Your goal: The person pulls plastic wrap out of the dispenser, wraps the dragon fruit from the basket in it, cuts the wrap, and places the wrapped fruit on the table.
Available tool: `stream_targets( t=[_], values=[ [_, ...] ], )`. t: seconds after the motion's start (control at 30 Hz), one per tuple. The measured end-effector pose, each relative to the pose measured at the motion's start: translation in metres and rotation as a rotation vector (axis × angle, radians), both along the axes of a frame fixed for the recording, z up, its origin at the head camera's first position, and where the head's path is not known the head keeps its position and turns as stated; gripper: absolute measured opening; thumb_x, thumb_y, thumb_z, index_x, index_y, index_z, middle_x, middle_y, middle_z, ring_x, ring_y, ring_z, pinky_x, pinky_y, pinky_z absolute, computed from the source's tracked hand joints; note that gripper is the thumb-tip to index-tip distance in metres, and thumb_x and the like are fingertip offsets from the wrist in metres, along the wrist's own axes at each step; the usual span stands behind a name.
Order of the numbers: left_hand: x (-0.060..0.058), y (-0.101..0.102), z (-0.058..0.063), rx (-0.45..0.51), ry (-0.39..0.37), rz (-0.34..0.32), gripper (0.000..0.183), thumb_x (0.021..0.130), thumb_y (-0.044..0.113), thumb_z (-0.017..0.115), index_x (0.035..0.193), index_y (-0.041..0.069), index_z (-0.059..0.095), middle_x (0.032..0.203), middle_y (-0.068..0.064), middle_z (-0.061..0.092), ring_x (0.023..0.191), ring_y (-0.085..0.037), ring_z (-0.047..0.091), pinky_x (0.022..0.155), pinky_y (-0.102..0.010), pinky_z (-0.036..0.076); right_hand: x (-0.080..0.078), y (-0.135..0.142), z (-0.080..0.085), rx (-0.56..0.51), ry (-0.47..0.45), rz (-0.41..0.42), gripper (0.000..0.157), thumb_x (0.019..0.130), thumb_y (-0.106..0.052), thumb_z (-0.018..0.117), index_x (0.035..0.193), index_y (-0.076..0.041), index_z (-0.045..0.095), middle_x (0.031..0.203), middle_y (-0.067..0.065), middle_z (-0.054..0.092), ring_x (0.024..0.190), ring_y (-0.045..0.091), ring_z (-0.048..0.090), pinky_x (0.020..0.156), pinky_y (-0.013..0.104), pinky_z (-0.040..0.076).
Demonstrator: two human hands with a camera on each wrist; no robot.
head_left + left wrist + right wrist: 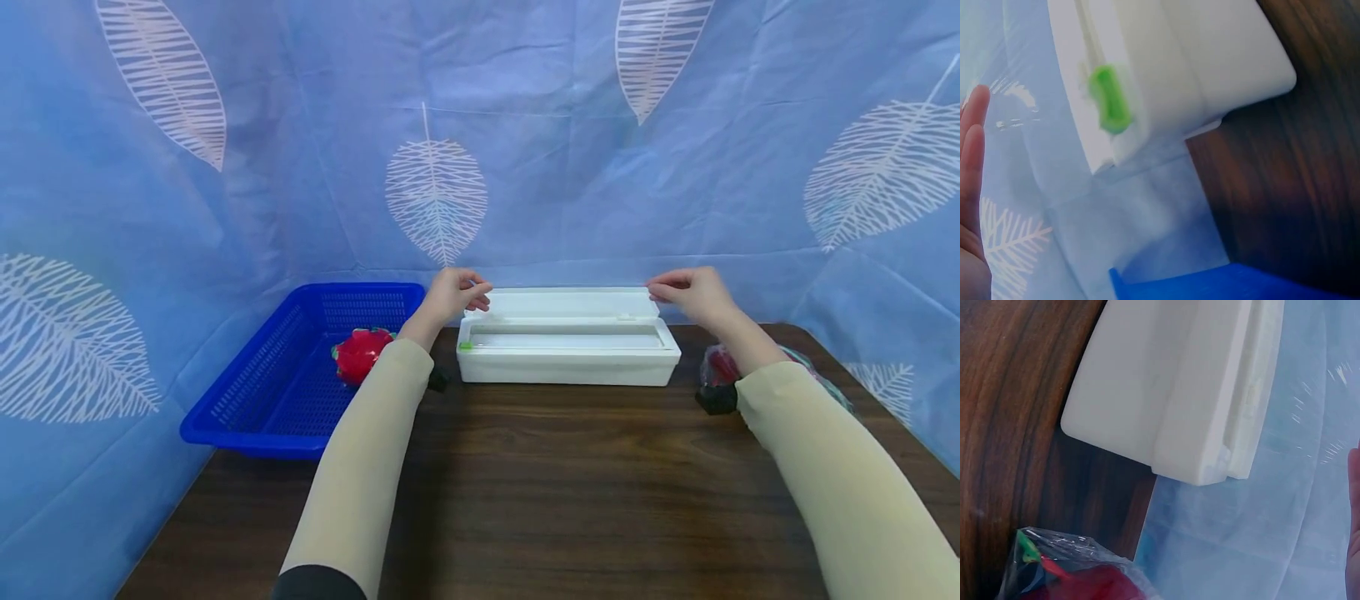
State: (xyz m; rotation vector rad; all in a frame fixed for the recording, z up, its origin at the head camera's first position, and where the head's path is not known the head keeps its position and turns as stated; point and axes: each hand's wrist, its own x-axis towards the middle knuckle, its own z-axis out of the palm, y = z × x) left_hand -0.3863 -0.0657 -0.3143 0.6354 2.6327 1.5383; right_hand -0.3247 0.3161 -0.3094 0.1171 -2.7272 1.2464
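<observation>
A white cling film dispenser box (562, 368) stands at the back of the table, its lid (562, 302) raised. A green slide cutter (1110, 100) sits at its left end. Clear cling film (1329, 412) shows only as glints and fine creases in both wrist views. Above the box's left end, my left hand (452, 298) pinches the film with thumb and fingers. My right hand (696, 295) pinches it likewise above the right end. Only a few fingers of each hand show at the edges of the wrist views, and the pinch points are out of sight there.
A blue plastic basket (247, 446) on the left holds a red dragon fruit (360, 354) with green tips. To the right, partly behind my right forearm, lies a clear plastic bag (1079, 547) with something red and green inside. A blue leaf-patterned cloth (525, 183) hangs behind the table.
</observation>
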Motion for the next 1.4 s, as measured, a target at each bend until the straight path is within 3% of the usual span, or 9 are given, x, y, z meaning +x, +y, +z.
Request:
stream_targets(
  t=[0.13, 0.3, 0.5, 0.6, 0.97, 1.2, 1.4],
  values=[
    [0.0, -0.002, 0.006, -0.082, 0.007, -0.013, 0.025, 0.091, 0.022, 0.07, 0.104, 0.001, 0.071, 0.089, -0.01, 0.071, 0.094, -0.034, 0.067, 0.086, -0.041, 0.052, 0.001, 0.0, 0.004, 0.015, 0.027, -0.005, 0.046, 0.098, -0.033, 0.057, 0.122, 0.006, 0.062, 0.114, 0.022, 0.065, 0.102, 0.028, 0.064, 0.095, 0.051, 0.045],
    [0.0, -0.004, 0.013, -0.118, 0.025, -0.001, 0.019, 0.091, 0.012, 0.069, 0.106, 0.0, 0.073, 0.092, -0.011, 0.071, 0.097, -0.033, 0.065, 0.086, -0.041, 0.052, 0.0, 0.0, 0.011, 0.052, 0.06, 0.006, 0.043, 0.1, -0.033, 0.055, 0.119, 0.005, 0.064, 0.108, 0.019, 0.068, 0.103, 0.034, 0.06, 0.089, 0.048, 0.049],
    [-0.002, -0.005, 0.018, -0.034, 0.03, 0.033, 0.017, 0.093, 0.01, 0.066, 0.103, -0.002, 0.073, 0.091, -0.014, 0.072, 0.092, -0.03, 0.068, 0.085, -0.04, 0.053, -0.002, 0.0, 0.018, 0.086, 0.104, 0.009, 0.041, 0.1, -0.033, 0.055, 0.116, 0.002, 0.067, 0.109, 0.019, 0.068, 0.08, -0.001, 0.062, 0.07, 0.024, 0.05],
    [-0.004, -0.005, 0.02, 0.001, 0.018, 0.054, 0.019, 0.093, 0.014, 0.067, 0.103, -0.001, 0.073, 0.09, -0.013, 0.072, 0.09, -0.027, 0.069, 0.082, -0.036, 0.054, -0.002, 0.001, 0.021, 0.069, 0.12, 0.017, 0.039, 0.1, -0.031, 0.055, 0.117, 0.003, 0.066, 0.111, 0.022, 0.067, 0.072, -0.009, 0.061, 0.063, 0.02, 0.049],
    [-0.002, -0.003, 0.036, 0.059, 0.024, 0.088, 0.022, 0.094, 0.017, 0.066, 0.106, -0.001, 0.072, 0.099, -0.016, 0.071, 0.096, -0.03, 0.068, 0.08, -0.035, 0.054, -0.001, 0.002, 0.04, 0.04, 0.148, 0.018, 0.041, 0.1, -0.032, 0.055, 0.119, 0.002, 0.065, 0.103, 0.01, 0.071, 0.072, 0.007, 0.068, 0.065, 0.015, 0.049],
    [-0.001, -0.002, 0.052, 0.049, 0.093, 0.107, 0.021, 0.094, 0.018, 0.066, 0.103, 0.0, 0.073, 0.092, -0.009, 0.071, 0.09, -0.023, 0.068, 0.079, -0.032, 0.053, 0.0, 0.001, 0.056, 0.029, 0.177, 0.014, 0.04, 0.099, -0.03, 0.056, 0.119, 0.003, 0.065, 0.097, 0.002, 0.072, 0.069, 0.005, 0.068, 0.064, 0.015, 0.049],
    [-0.001, 0.0, 0.066, 0.041, 0.134, 0.099, 0.022, 0.094, 0.018, 0.066, 0.103, 0.0, 0.072, 0.093, -0.012, 0.071, 0.087, -0.02, 0.067, 0.078, -0.03, 0.053, 0.003, 0.002, 0.071, 0.029, 0.2, 0.001, 0.041, 0.099, -0.032, 0.056, 0.119, 0.003, 0.065, 0.089, -0.01, 0.07, 0.066, 0.0, 0.065, 0.062, 0.014, 0.048]
  ],
)
